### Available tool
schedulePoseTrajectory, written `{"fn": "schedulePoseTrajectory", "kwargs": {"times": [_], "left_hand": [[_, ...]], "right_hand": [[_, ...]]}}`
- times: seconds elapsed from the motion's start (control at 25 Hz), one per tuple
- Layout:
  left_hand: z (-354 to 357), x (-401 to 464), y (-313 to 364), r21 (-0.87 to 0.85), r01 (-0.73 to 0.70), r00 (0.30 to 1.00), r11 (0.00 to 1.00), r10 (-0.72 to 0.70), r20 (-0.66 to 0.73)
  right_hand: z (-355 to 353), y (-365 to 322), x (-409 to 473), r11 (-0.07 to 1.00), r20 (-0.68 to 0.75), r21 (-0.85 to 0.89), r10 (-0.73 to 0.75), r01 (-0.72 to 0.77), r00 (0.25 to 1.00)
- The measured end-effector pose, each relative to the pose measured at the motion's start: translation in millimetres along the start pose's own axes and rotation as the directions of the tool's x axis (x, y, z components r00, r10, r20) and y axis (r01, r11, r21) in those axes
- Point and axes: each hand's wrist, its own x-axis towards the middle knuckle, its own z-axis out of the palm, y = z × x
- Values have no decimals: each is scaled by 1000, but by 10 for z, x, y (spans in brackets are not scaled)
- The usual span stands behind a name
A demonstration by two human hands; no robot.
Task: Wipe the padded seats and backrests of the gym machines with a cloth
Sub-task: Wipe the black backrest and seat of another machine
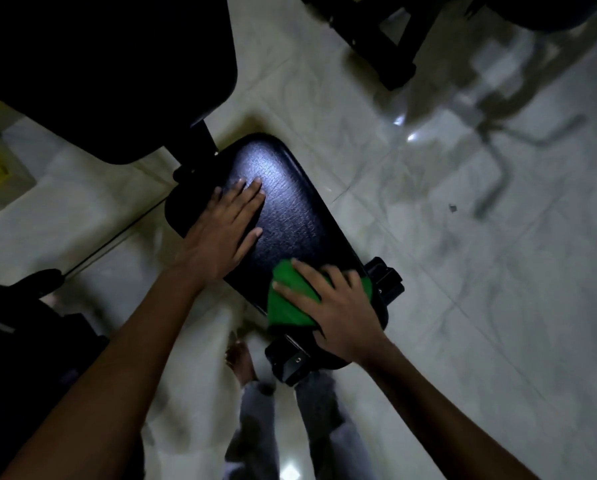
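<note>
Step in hand, as I read it: wiping the padded seat [290,209], the black textured pad running diagonally through centre frame. The backrest [99,64], the big dark pad in the upper left, looks not yet reached; too dark to judge its surface.

Left to right:

- Left hand [220,233]: flat on the left half of the seat, palm down, fingers [252,188] straight and slightly spread, pointing toward the upper right. Holds nothing. Seems to be bracing on the pad.
- Green cloth [286,306]: lower centre, bunched on the near end of the seat, its lower edge draping over the pad's rim.
- Right hand [338,306]: on top of the cloth, fingers [307,271] mostly extended and fanned, pressing it onto the pad. Fingertips bend a little over the fabric; whether the thumb hooks under the cloth I can't tell.
- Black frame bracket [387,282]: just right of the seat's near end; another bracket sits below the cloth.

Next move, my judgement: push the cloth up the pad toward the glossy far end at centre frame. The left hand sits in that path, so it has to lift or shift. Then go to the backrest.

Rest: pale tiled floor [463,271], another machine's dark frame at top right, the person's legs and a bare foot at bottom centre.
</note>
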Motion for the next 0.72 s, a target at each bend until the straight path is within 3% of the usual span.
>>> {"fn": "schedulePoseTrajectory", "kwargs": {"times": [0.12, 0.36, 0.48, 0.6, 0.72], "left_hand": [[-4, 15, 92, -44, 43, 999, 998, -43, 5], [2, -2, 153, -113, 114, 993, 987, -116, -7], [54, -12, 232, -113, 154, 987, 982, -158, -30], [96, -21, 302, -159, 211, 974, 965, -221, -51], [115, -15, 371, -193, 249, 962, 949, -265, -61]], "right_hand": [[-68, 110, 313, 999, -23, 0, 36, -36, 999], [154, 263, -761, 999, 62, 48, 2, -5, 998], [112, 426, -643, 999, 20, 7, -33, 33, 999], [10, 463, -88, 993, -101, 67, 107, -101, 989], [-23, 522, 129, 963, -124, 156, 240, -220, 963]]}}
